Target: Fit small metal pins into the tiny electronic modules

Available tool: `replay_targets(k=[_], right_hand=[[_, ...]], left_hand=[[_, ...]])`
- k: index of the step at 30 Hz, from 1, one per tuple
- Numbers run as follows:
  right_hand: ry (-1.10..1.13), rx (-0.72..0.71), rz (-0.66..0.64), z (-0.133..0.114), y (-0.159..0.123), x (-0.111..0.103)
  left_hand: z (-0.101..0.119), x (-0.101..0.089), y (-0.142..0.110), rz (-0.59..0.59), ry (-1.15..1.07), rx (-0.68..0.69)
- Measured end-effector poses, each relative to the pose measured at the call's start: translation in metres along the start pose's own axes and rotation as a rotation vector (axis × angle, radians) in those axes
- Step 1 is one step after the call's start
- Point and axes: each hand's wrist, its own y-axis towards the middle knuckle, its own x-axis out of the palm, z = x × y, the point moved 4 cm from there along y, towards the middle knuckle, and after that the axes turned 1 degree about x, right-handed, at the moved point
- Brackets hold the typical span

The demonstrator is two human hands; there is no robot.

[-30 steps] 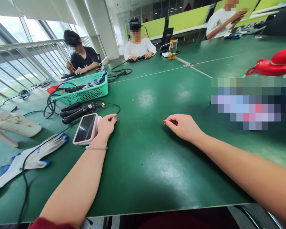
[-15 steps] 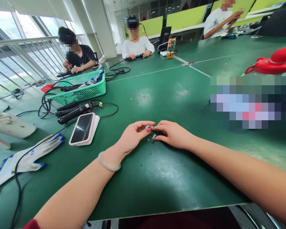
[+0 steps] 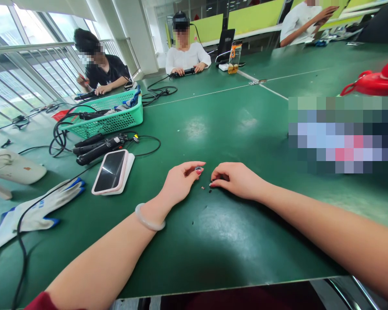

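My left hand (image 3: 180, 183), with a pale bangle on its wrist, pinches a small grey-blue piece (image 3: 198, 168) between thumb and fingers, just above the green table. Facing it, my right hand (image 3: 236, 178) is closed, its thumb and fingertips together on a tiny dark and silvery piece (image 3: 211, 184), mostly hidden by the fingers. On the table between and below the hands lie a tiny reddish bit (image 3: 202, 187) and a tiny black bit (image 3: 210, 191). These parts are too small to name more exactly.
To the left lie a phone (image 3: 111, 171) on a white box-like thing, black handheld devices (image 3: 98, 148) with a cable, and a white-blue glove (image 3: 48, 209). A green basket (image 3: 113, 122) stands behind. A red lidded thing (image 3: 375, 82) is at right. Several people sit beyond.
My left hand has come from beside the phone to the middle, carrying the grey-blue piece. Small bits now lie on the table. My right fingers have closed on a silvery piece there.
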Motion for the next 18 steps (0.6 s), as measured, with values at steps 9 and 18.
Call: replay_targets(k=[9, 18], right_hand=[[0.086, 0.025, 0.151, -0.001, -0.002, -0.010], [0.021, -0.074, 0.145, -0.008, -0.005, -0.007]], left_hand=[[0.005, 0.009, -0.006, -0.120, 0.024, 0.064], [0.017, 0.012, -0.013, -0.153, 0.070, 0.131]])
